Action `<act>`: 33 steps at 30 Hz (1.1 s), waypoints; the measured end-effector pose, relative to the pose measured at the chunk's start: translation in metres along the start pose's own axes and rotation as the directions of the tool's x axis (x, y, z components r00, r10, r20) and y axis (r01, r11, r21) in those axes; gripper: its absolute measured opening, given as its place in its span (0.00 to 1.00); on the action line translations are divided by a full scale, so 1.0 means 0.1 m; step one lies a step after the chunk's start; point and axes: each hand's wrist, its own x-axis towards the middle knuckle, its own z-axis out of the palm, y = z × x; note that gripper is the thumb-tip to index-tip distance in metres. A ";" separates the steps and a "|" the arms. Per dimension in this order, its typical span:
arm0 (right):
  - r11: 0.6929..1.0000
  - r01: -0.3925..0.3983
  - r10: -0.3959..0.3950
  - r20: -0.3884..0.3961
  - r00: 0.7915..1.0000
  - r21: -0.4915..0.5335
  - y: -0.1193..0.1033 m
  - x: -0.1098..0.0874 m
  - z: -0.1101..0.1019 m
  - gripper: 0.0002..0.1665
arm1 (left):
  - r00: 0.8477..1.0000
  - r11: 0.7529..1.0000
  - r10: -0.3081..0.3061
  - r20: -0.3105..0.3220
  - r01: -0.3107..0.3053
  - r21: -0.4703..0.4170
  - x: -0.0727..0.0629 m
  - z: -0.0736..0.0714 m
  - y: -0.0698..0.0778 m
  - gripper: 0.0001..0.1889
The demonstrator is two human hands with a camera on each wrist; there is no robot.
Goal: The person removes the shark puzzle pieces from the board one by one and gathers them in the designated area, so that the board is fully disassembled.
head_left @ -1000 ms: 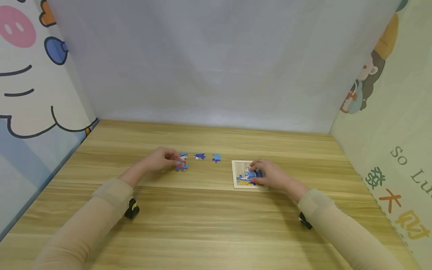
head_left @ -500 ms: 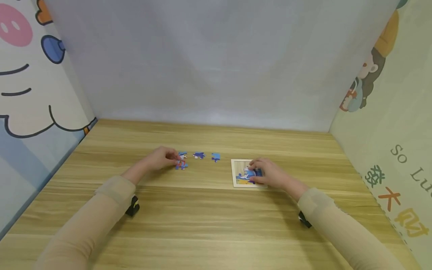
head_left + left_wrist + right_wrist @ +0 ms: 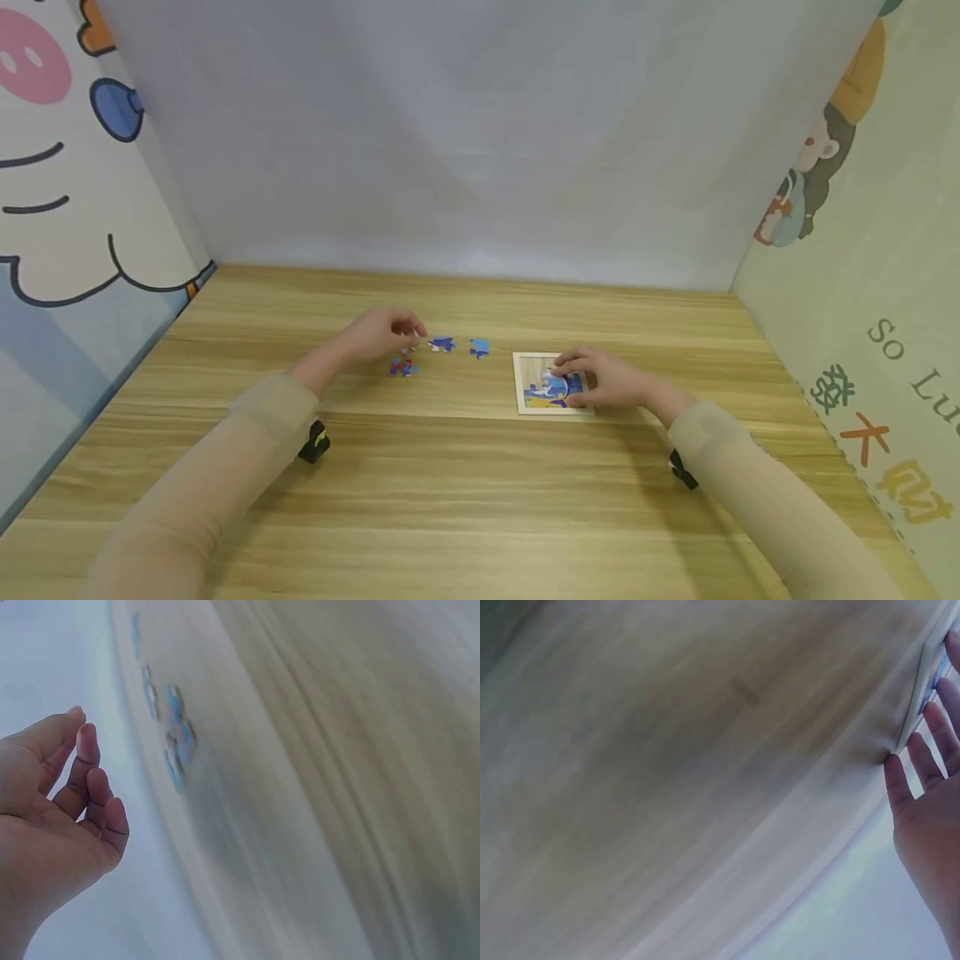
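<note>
My left hand (image 3: 381,332) hovers over the left end of the loose jigsaw pieces, fingers loosely bent. In the left wrist view, the thumb and index fingertip come close together with no piece showing between them. Under the hand lies a red-and-blue piece (image 3: 403,367); another beside it is partly hidden. To their right are a dark blue piece (image 3: 442,343) and a light blue piece (image 3: 479,348). My right hand (image 3: 611,383) rests at the right side of a white-framed puzzle board (image 3: 518,387), fingers spread over its partly filled blue and yellow picture (image 3: 543,393).
A wood-grain table (image 3: 465,500) carries everything. A pale grey curtain (image 3: 465,167) hangs behind it, with printed cartoon panels at left and right. Black wrist cameras (image 3: 315,442) sit under the sleeves.
My left hand has lifted off the red-and-blue piece and shifted right and farther away. The right hand stays at the board, its thumb moved slightly right. The pieces lie where they were.
</note>
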 end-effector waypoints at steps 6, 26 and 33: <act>1.000 -0.005 0.004 0.013 1.000 0.010 0.02 -0.01 0.00 0.31 | 0.999 1.000 0.031 0.024 -0.031 0.002 0.14 0.07 0.29 0.11; 0.994 -0.111 0.112 -0.072 0.991 0.024 0.02 -0.03 0.04 0.27 | 0.966 0.964 0.253 0.050 -0.256 0.073 0.63 0.61 0.90 0.13; 0.990 -0.134 0.136 -0.066 0.988 0.033 0.03 -0.04 0.05 0.26 | 0.957 0.959 0.273 0.095 -0.279 0.054 0.73 0.89 0.91 0.18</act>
